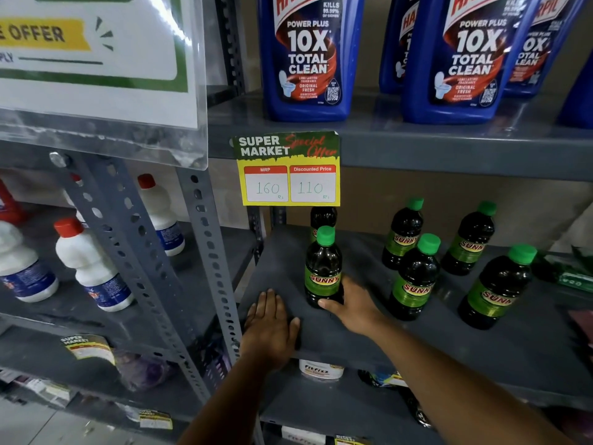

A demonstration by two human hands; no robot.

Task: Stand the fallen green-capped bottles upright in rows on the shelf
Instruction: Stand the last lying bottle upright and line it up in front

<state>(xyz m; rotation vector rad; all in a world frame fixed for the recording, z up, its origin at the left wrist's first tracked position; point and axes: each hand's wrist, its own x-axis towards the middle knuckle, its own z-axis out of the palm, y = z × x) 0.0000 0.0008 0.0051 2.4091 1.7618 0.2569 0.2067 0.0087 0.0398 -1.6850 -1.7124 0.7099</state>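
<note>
Green-capped bottles stand upright across the grey shelf (pixel 353 335) in my head view, six that I can count, all dark with green "SUNNY" labels. I have my left hand (pixel 271 322) lying flat, palm down, on the shelf's front left corner, fingers stretched forward and close together, holding nothing. My right hand (pixel 351 305) reaches in from the lower right with the forearm angled across the shelf edge; its thumb lies across the base of the nearest bottle (pixel 323 268) and the palm cups the bottle's right side, so I have it loosely gripped low down while it stands on the shelf. Just behind that bottle a second one (pixel 323 216) is half hidden under the price tag (pixel 288 170), which reads 160 and 110. To the right, well apart from my hands, four more stand in a loose staggered group: a back left bottle (pixel 403 234), a back right bottle (pixel 470 240), a front middle bottle (pixel 415 277) and a front right bottle (pixel 497 289). On the shelf above sit blue cleaner bottles (pixel 308 56). The neighbouring rack to the left holds white red-capped bottles (pixel 91 264).
</note>
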